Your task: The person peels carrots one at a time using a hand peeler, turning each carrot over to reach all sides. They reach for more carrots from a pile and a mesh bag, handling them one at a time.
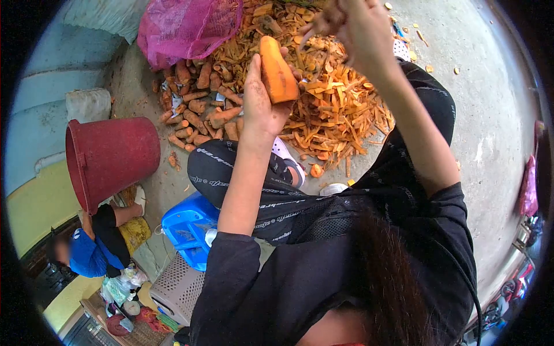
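Observation:
A peeled orange carrot (278, 70) rests in my left hand (262, 104), whose fingers wrap round its far side and thumb lies along its near side. My right hand (349, 26) is raised to the right of the carrot, apart from it, near the top edge; its fingers are blurred, and what it holds, if anything, cannot be made out. Below both hands spreads a heap of orange peelings (340, 109). Unpeeled carrots (196, 106) lie on the floor to the left of the peelings.
A pink mesh bag (187, 29) lies at the upper left. A red bucket (118, 155) stands tilted in view at the left, above a seated person in blue (95, 254). A blue plastic container (187, 228) and a perforated grey crate (176, 288) are beside my left arm.

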`<state>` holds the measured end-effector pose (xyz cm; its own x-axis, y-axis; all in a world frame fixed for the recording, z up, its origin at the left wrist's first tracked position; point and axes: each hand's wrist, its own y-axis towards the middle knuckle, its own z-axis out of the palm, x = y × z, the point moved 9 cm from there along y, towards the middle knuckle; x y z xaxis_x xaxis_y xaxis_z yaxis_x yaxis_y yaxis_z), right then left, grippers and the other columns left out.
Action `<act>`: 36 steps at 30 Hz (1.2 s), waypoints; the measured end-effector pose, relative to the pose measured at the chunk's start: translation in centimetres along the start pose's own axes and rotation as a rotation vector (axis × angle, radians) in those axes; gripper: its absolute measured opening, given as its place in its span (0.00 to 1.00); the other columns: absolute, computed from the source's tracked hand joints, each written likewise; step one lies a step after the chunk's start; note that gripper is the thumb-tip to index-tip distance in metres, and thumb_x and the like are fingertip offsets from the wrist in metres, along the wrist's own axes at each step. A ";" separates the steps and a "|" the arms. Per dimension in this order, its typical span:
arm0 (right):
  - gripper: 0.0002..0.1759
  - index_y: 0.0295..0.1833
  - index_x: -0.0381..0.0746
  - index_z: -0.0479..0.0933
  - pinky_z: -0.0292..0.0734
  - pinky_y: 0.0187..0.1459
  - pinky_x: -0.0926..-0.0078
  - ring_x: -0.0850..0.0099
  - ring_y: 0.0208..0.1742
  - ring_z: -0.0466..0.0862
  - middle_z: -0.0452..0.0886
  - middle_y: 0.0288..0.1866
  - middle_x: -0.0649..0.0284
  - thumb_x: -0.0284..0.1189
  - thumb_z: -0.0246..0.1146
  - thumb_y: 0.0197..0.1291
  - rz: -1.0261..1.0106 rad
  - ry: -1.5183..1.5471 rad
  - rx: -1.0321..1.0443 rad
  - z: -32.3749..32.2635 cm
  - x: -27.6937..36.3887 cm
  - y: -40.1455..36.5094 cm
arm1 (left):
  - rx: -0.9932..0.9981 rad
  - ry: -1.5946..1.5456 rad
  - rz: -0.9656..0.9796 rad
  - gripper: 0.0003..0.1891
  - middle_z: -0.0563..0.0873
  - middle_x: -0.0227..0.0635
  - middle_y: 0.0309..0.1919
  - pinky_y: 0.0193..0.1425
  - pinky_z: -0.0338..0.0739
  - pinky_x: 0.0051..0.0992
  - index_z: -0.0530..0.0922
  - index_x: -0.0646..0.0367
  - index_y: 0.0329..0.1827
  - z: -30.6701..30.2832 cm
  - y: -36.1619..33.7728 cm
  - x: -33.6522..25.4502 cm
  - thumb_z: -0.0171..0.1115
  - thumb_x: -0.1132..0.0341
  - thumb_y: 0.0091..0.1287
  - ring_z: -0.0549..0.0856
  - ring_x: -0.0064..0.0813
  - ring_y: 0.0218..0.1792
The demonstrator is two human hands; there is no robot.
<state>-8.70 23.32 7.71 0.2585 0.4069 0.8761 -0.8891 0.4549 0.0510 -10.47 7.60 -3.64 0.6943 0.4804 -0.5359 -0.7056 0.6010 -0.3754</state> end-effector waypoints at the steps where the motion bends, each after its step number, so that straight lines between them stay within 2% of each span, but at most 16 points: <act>1: 0.16 0.33 0.41 0.64 0.72 0.20 0.77 0.76 0.15 0.72 0.65 0.17 0.67 0.40 0.47 0.71 0.018 -0.152 0.001 1.8 0.7 -1.6 | 0.016 0.016 -0.003 0.23 0.79 0.32 0.38 0.40 0.78 0.25 0.71 0.57 0.55 0.2 0.0 0.0 0.43 0.47 0.72 0.80 0.23 0.36; 4: 0.13 0.38 0.42 0.61 0.66 0.18 0.83 0.80 0.15 0.68 0.64 0.17 0.70 0.39 0.46 0.72 -0.070 0.089 0.225 5.0 0.2 -3.5 | 0.015 0.060 -0.011 0.21 0.80 0.32 0.41 0.41 0.80 0.26 0.72 0.56 0.54 0.8 -0.4 0.1 0.41 0.49 0.73 0.81 0.24 0.39; 6: 0.12 0.41 0.41 0.62 0.65 0.20 0.85 0.82 0.17 0.67 0.64 0.19 0.71 0.38 0.48 0.72 -0.090 0.070 0.225 5.3 -0.2 -3.8 | -0.046 0.087 -0.007 0.16 0.82 0.31 0.41 0.38 0.84 0.29 0.73 0.54 0.51 1.0 -1.0 -0.1 0.42 0.55 0.73 0.85 0.27 0.38; 7: 0.11 0.42 0.40 0.62 0.64 0.20 0.86 0.84 0.18 0.66 0.64 0.20 0.71 0.37 0.49 0.72 -0.101 0.061 0.224 5.3 -0.6 -3.9 | 0.035 0.009 -0.034 0.15 0.82 0.31 0.42 0.42 0.84 0.30 0.73 0.53 0.51 1.2 -0.8 0.1 0.41 0.56 0.73 0.84 0.28 0.40; 10: 0.11 0.45 0.39 0.62 0.62 0.22 0.87 0.86 0.21 0.65 0.64 0.24 0.74 0.36 0.50 0.71 -0.112 0.022 0.211 5.8 -1.9 -3.4 | -0.048 0.062 -0.025 0.23 0.80 0.33 0.43 0.49 0.78 0.31 0.73 0.55 0.54 1.7 -1.7 0.2 0.37 0.47 0.74 0.81 0.25 0.44; 16: 0.11 0.42 0.39 0.64 0.61 0.23 0.87 0.86 0.23 0.65 0.67 0.25 0.73 0.37 0.51 0.71 -0.097 -0.130 0.120 5.3 -1.5 -3.6 | -0.004 0.011 -0.003 0.23 0.80 0.29 0.32 0.48 0.78 0.30 0.75 0.54 0.47 1.3 -1.5 0.4 0.38 0.47 0.74 0.81 0.24 0.37; 19: 0.11 0.41 0.40 0.64 0.63 0.22 0.86 0.85 0.20 0.66 0.68 0.23 0.72 0.37 0.50 0.71 -0.016 -0.042 0.183 4.8 -2.4 -2.8 | -0.090 0.046 0.000 0.22 0.79 0.28 0.33 0.48 0.78 0.29 0.74 0.54 0.52 0.9 -1.7 0.4 0.37 0.48 0.75 0.81 0.23 0.35; 22: 0.12 0.40 0.40 0.64 0.68 0.18 0.83 0.81 0.15 0.66 0.66 0.20 0.71 0.37 0.48 0.71 0.000 0.075 0.138 3.7 -2.5 -0.8 | 0.079 0.187 0.105 0.19 0.79 0.32 0.42 0.42 0.81 0.30 0.70 0.53 0.59 3.3 -2.1 0.0 0.37 0.54 0.75 0.82 0.28 0.42; 24: 0.12 0.39 0.40 0.64 0.68 0.18 0.82 0.79 0.15 0.67 0.65 0.19 0.70 0.37 0.48 0.71 0.010 -0.038 0.081 2.6 -2.1 0.0 | 0.083 0.224 0.106 0.20 0.78 0.32 0.35 0.34 0.80 0.28 0.68 0.54 0.59 2.7 -1.3 0.8 0.38 0.52 0.75 0.81 0.26 0.36; 27: 0.12 0.39 0.41 0.65 0.69 0.19 0.83 0.81 0.15 0.67 0.65 0.20 0.71 0.37 0.48 0.71 0.008 0.251 0.149 2.8 -2.4 0.3 | 0.118 0.301 0.083 0.21 0.78 0.34 0.34 0.31 0.78 0.29 0.68 0.57 0.58 3.2 -2.1 1.1 0.38 0.50 0.75 0.80 0.27 0.33; 30: 0.11 0.42 0.40 0.67 0.69 0.20 0.84 0.83 0.17 0.67 0.67 0.22 0.72 0.37 0.49 0.71 -0.088 0.129 -0.030 0.0 -1.1 3.1 | 0.172 0.271 -0.041 0.22 0.77 0.37 0.33 0.30 0.78 0.29 0.68 0.59 0.56 4.1 -3.0 2.2 0.38 0.49 0.75 0.80 0.29 0.32; 31: 0.12 0.43 0.39 0.69 0.67 0.21 0.85 0.84 0.20 0.67 0.68 0.24 0.73 0.37 0.50 0.71 -0.227 -0.023 -0.078 -0.7 -0.2 4.1 | 0.180 0.260 -0.031 0.23 0.77 0.39 0.33 0.31 0.78 0.29 0.68 0.60 0.55 4.3 -3.0 2.2 0.39 0.49 0.74 0.80 0.29 0.32; 32: 0.12 0.43 0.38 0.69 0.65 0.21 0.85 0.85 0.21 0.67 0.68 0.24 0.73 0.37 0.50 0.71 -0.222 -0.107 -0.105 -1.5 -0.5 4.6 | 0.159 0.288 -0.017 0.23 0.77 0.39 0.32 0.31 0.79 0.28 0.68 0.61 0.54 4.5 -3.0 1.9 0.39 0.49 0.75 0.81 0.29 0.30; 34: 0.12 0.43 0.38 0.70 0.63 0.20 0.86 0.86 0.22 0.66 0.69 0.25 0.74 0.37 0.51 0.70 -0.207 -0.276 -0.139 -2.6 -1.1 5.2 | 0.110 0.333 0.029 0.24 0.78 0.38 0.31 0.31 0.80 0.26 0.68 0.64 0.51 4.7 -3.1 1.2 0.38 0.49 0.75 0.81 0.27 0.28; 35: 0.12 0.43 0.38 0.70 0.61 0.21 0.87 0.87 0.21 0.65 0.68 0.24 0.75 0.37 0.52 0.70 -0.349 -0.305 -0.114 -2.5 -0.3 5.3 | 0.128 0.351 0.036 0.24 0.78 0.37 0.31 0.32 0.80 0.25 0.69 0.63 0.51 4.6 -3.1 1.0 0.38 0.49 0.75 0.81 0.26 0.28; 36: 0.12 0.42 0.38 0.70 0.62 0.21 0.87 0.87 0.22 0.65 0.68 0.24 0.74 0.37 0.53 0.70 -0.355 -0.290 -0.080 -2.2 0.2 5.1 | 0.146 0.368 0.044 0.23 0.78 0.36 0.32 0.32 0.80 0.25 0.69 0.63 0.51 4.4 -3.0 0.8 0.38 0.49 0.75 0.81 0.25 0.28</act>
<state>-12.34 27.44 7.08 0.4153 -0.0183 0.9095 -0.7297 0.5903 0.3451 -7.18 8.98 0.35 0.5477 0.2628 -0.7944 -0.6879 0.6819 -0.2487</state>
